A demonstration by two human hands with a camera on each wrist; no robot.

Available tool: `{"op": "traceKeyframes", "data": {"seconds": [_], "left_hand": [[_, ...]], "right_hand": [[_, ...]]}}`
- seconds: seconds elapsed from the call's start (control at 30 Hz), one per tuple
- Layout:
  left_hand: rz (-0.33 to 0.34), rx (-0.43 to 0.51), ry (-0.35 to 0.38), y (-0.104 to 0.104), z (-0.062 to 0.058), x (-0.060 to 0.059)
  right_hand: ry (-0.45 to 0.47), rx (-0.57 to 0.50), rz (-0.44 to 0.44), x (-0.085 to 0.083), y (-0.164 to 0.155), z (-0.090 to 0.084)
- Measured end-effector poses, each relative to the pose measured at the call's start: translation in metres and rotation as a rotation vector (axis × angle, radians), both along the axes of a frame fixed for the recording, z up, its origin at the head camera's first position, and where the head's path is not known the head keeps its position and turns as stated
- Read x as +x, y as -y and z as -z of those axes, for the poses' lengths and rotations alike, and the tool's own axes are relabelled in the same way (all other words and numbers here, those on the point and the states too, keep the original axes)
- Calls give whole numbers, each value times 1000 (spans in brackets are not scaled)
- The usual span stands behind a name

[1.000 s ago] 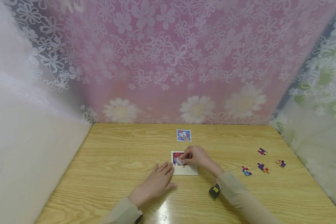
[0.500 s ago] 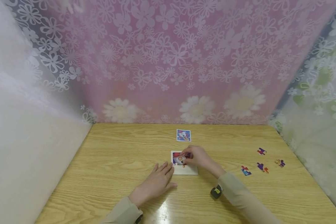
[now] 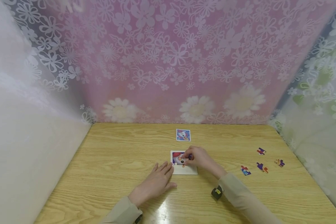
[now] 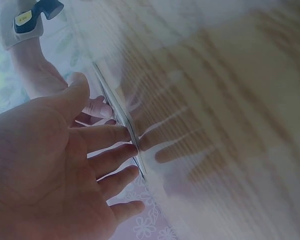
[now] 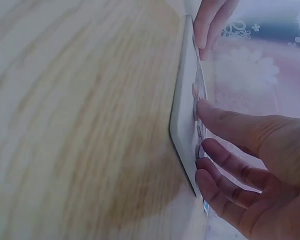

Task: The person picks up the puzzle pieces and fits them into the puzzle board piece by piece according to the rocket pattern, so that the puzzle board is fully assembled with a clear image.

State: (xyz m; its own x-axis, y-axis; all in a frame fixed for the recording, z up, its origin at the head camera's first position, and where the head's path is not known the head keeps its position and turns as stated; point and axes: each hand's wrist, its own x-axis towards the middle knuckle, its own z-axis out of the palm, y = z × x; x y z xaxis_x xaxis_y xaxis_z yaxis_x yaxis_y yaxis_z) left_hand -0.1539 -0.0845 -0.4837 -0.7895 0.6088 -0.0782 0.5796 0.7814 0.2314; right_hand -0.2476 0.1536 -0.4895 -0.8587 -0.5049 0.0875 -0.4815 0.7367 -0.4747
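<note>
A small white puzzle board (image 3: pixel 186 170) lies on the table, its upper part filled with joined pieces that show a white-faced character (image 3: pixel 177 159) on red and purple. My left hand (image 3: pixel 156 180) lies flat with straight fingers, the fingertips at the board's left edge. My right hand (image 3: pixel 199 157) reaches over the board's upper right; its bent thumb and fingers pinch a puzzle piece at the surface, mostly hidden under them. In the right wrist view the thumb and fingertips (image 5: pixel 204 107) touch the low layer of pieces on the board (image 5: pixel 182 110).
Behind the board lies a square picture card (image 3: pixel 183 135) of a similar character. Several loose puzzle pieces (image 3: pixel 261 167) are spread on the right side of the wooden table (image 3: pixel 114 149). Flowered cloth (image 3: pixel 156 62) hangs behind and along the sides.
My right thumb and fingers have shifted slightly over the board, and more of the character's face shows beside them. The left hand has stayed in place.
</note>
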Motion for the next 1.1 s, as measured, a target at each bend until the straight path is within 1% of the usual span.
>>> {"op": "traceKeyframes", "data": {"seconds": [0.1,0.23,0.33,0.47,0.67,0.87,1.03,1.1], "left_hand": [[-1,-5,7,1,-1,0],[0,-4,15,0,-1,1],[-1,4,19,0,-1,1],[1,16,21,1,1,0],[4,18,7,1,2,0],[9,10,-8,1,2,0],[13,3,-8,1,0,0],[13,5,-2,1,0,0]], "right_hand": [[7,-43,7,-2,-1,0],[40,-139,77,-3,-7,-2],[93,-207,131,-2,-13,-6],[121,-246,161,2,-23,-8],[79,-268,173,8,-45,-9],[39,-297,192,13,-78,-13],[-1,-286,253,17,-115,-14],[-7,-284,281,19,-130,-17]]}}
